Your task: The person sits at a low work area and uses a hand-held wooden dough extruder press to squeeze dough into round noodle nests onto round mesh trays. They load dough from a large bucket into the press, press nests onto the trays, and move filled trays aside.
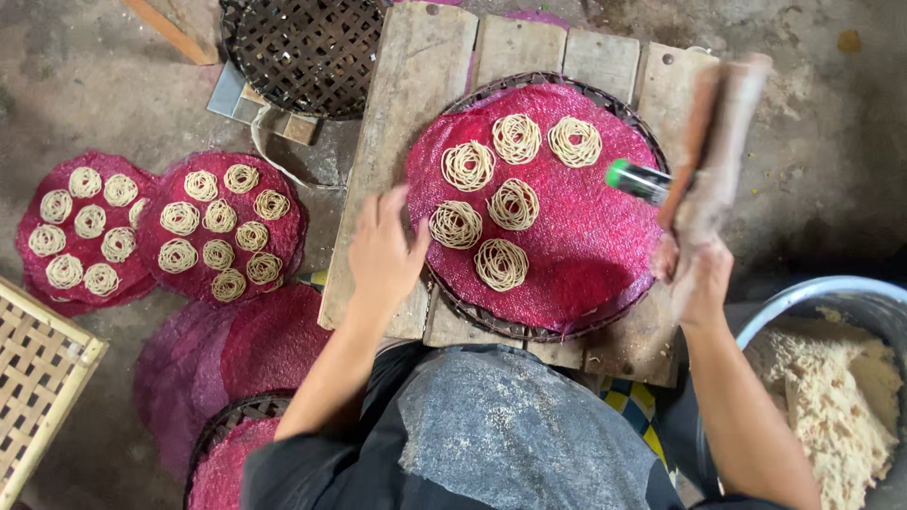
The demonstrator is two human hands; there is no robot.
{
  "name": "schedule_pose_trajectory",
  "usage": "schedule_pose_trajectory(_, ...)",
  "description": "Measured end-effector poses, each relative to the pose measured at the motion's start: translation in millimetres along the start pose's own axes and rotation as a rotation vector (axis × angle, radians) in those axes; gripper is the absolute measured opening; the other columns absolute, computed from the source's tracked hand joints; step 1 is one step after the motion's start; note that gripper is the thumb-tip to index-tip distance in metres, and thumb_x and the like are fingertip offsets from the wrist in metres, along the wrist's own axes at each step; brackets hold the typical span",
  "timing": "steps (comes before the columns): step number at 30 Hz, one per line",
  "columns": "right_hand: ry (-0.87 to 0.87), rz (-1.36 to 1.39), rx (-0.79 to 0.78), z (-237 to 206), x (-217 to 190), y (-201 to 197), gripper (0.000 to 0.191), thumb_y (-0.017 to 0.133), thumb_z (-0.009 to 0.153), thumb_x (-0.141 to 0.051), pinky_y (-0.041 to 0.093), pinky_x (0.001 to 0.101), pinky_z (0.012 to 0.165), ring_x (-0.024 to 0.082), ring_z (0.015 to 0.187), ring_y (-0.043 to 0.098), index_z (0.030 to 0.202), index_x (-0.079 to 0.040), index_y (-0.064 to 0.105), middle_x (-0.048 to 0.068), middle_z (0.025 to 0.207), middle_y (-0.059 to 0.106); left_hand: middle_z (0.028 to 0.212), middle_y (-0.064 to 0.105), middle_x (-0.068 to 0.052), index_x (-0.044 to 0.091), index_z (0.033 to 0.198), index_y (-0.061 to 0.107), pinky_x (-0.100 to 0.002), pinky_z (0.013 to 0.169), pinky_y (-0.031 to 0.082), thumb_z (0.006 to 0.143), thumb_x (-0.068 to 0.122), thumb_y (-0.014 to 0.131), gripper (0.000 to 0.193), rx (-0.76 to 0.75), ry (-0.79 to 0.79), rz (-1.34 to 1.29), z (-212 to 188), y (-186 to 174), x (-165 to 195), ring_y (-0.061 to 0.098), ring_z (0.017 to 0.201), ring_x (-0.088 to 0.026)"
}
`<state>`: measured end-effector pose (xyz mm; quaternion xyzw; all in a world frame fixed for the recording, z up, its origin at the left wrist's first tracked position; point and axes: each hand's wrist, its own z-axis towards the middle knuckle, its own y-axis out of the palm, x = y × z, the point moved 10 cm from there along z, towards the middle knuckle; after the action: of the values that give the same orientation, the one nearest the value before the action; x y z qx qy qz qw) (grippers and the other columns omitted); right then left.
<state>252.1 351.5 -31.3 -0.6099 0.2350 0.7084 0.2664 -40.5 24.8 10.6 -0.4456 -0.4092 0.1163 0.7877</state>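
Gripping a wooden press (710,151) in the right hand (697,274), fist closed round its lower handles, green-tipped nozzle (635,179) aimed over the tray (557,332). Hovered the left hand (383,250) open, fingers loosely spread, holding nothing, at the tray's left rim, probably to steady or turn it. Carried six noodle coils (501,203) on a pink mesh mat (586,246), spaced apart so as not to stick. Rested on a plank board (416,85). Lay filled mats (161,227) on the floor to the left, well apart. Sat a dough bowl (831,397) just beside the right arm, handy for refilling.
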Motion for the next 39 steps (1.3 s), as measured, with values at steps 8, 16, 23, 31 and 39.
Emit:
schedule_pose_trajectory(8,0.026,0.148,0.225,7,20,-39,0.093,0.043,0.084,-0.097,0.037,0.0327,0.057,0.020,0.059,0.046,0.099,-0.006,0.049,0.007,0.069,0.046,0.117,0.055,-0.014,0.006,0.119,0.056,-0.053,0.093,0.040,0.084,0.044,0.073,0.055,-0.192,-0.170,0.105,-61,22,0,0.056,0.113,-0.033)
schedule_pose_trajectory(16,-0.019,0.239,0.267,16,-1,-37,0.089,0.045,0.086,-0.095,0.037,0.0336,0.058,0.020,0.059,0.044,0.102,-0.008,0.048,0.006,0.069,0.042,0.133,0.053,-0.013,0.011,0.132,0.051,-0.056,0.117,0.026,0.092,0.025,0.065,0.045,-0.298,-0.132,0.189,33,53,-44,0.045,0.134,-0.028)
schedule_pose_trajectory(23,-0.099,0.276,0.318,20,-10,-22,0.087,0.049,0.087,-0.091,0.042,0.0367,0.062,0.021,0.062,0.049,0.112,-0.007,0.050,0.005,0.078,0.045,0.138,0.065,-0.003,0.026,0.133,0.066,-0.041,0.117,0.043,0.098,0.013,0.061,0.038,-0.471,0.008,-0.114,167,94,-13,0.061,0.126,-0.021)
schedule_pose_trajectory(31,-0.215,-0.463,0.014,-24,-84,36,0.056,0.070,0.097,-0.059,0.053,0.0332,0.059,0.019,0.068,0.064,0.099,-0.004,0.060,0.003,0.083,0.066,0.153,0.041,-0.014,0.003,0.153,0.039,-0.063,0.120,0.020,0.070,0.027,0.086,0.099,-0.149,0.773,-0.148,62,37,196,0.035,0.146,-0.031)
schedule_pose_trajectory(39,-0.684,-1.079,-0.593,-130,-219,146,0.069,0.076,0.073,-0.061,0.051,0.0407,0.058,0.027,0.066,0.064,0.098,0.003,0.064,0.009,0.076,0.063,0.084,0.070,-0.008,0.017,0.107,0.069,-0.048,0.059,0.053,0.080,0.042,0.069,0.037,-0.922,1.085,-0.381,-89,-24,268,0.071,0.071,-0.033)
